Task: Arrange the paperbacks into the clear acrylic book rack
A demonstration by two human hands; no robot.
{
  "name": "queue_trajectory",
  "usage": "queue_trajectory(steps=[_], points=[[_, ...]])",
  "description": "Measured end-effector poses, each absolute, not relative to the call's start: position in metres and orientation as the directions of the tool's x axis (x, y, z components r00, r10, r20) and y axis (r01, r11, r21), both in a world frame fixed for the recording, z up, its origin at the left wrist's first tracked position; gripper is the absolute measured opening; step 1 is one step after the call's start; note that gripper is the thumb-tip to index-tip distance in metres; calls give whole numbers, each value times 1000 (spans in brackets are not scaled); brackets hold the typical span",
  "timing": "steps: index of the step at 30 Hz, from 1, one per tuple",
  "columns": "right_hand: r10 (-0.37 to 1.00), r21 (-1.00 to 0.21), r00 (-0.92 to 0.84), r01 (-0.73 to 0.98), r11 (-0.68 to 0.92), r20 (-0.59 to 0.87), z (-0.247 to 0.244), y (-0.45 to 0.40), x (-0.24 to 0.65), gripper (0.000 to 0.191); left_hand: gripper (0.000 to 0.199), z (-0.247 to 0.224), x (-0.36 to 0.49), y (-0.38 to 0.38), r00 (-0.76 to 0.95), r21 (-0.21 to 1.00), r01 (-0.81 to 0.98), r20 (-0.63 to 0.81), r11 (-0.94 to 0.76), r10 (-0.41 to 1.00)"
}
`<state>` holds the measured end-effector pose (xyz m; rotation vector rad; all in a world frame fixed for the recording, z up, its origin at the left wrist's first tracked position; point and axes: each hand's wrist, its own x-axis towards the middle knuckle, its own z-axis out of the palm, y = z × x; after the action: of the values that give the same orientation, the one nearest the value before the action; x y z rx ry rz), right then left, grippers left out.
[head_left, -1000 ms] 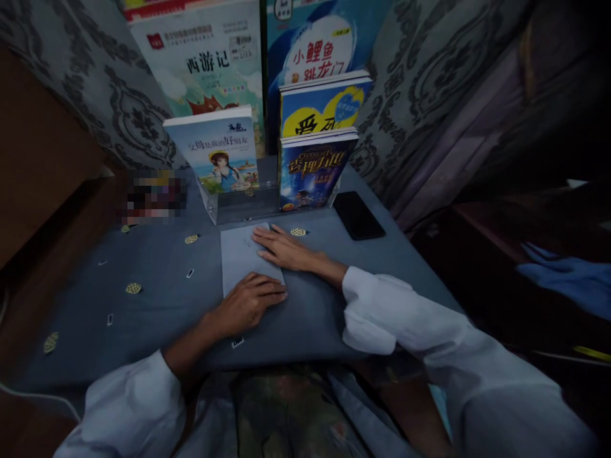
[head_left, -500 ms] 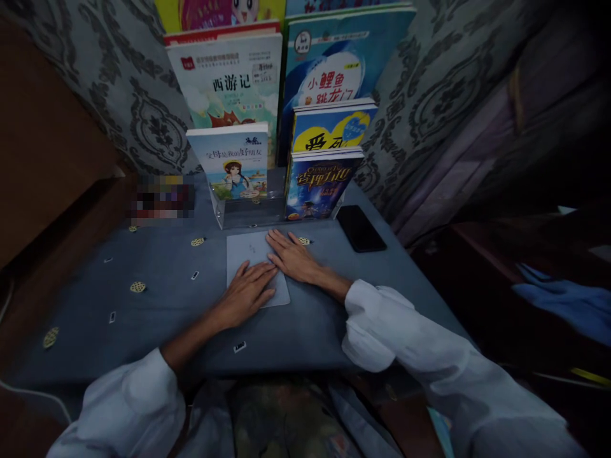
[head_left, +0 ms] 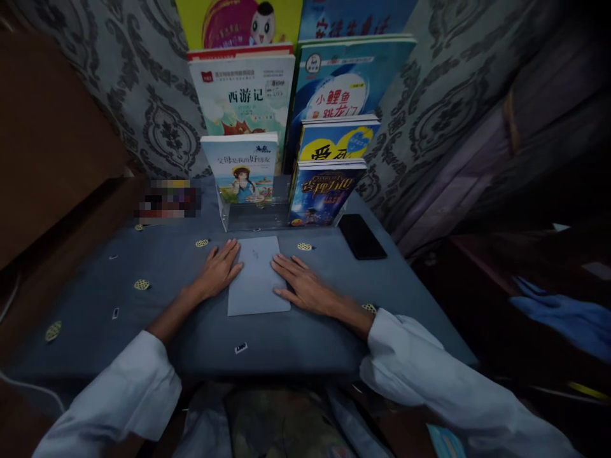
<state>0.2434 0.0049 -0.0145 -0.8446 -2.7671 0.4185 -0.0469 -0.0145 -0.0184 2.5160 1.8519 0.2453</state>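
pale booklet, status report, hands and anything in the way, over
Pale booklet flat on table. Left hand open at its left edge, right hand open over its right. Phone off right, book stand beyond.

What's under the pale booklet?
Tablecloth shows around the booklet; the right hand covers part of its right edge. Anything directly beneath the booklet is covered, can't tell.
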Motion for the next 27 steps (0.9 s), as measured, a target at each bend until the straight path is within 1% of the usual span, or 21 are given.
queue_trajectory(steps=[7, 10, 13, 15, 17, 20, 22, 25, 27], points=[[494, -375, -866, 435, 819, 74, -6, -33, 261, 89, 58, -18, -46, -48, 366, 96, 920, 143, -381, 920], [434, -397, -899, 381, 835, 52, -1, -55, 270, 98, 57, -17, -45, -68, 389, 106, 908, 149, -406, 909], [389, -399, -920, 343, 851, 39, -1, -77, 277, 102, 56, -15, -42, -86, 403, 112, 900, 150, -420, 903], [402, -370, -914, 358, 857, 48, -5, -92, 276, 97, 56, -15, -40, -96, 410, 116, 896, 153, -428, 899], [448, -323, -891, 403, 856, 77, -10, -106, 272, 87, 56, -14, -38, -103, 417, 119, 891, 164, -438, 894], [505, -283, -847, 450, 847, 166, -17, -119, 262, 71, 56, -15, -38, -110, 426, 127, 884, 181, -451, 886], [519, -273, -825, 459, 846, 223, -17, -122, 257, 61, 56, -14, -39, -112, 432, 149, 876, 176, -458, 884], [475, -274, -829, 403, 873, 295, -9, -116, 252, 41, 57, -9, -42, -111, 425, 243, 862, 133, -445, 895], [414, -294, -835, 319, 901, 363, 3, -107, 252, 28, 56, -2, -46, -108, 409, 352, 841, 87, -412, 909]])
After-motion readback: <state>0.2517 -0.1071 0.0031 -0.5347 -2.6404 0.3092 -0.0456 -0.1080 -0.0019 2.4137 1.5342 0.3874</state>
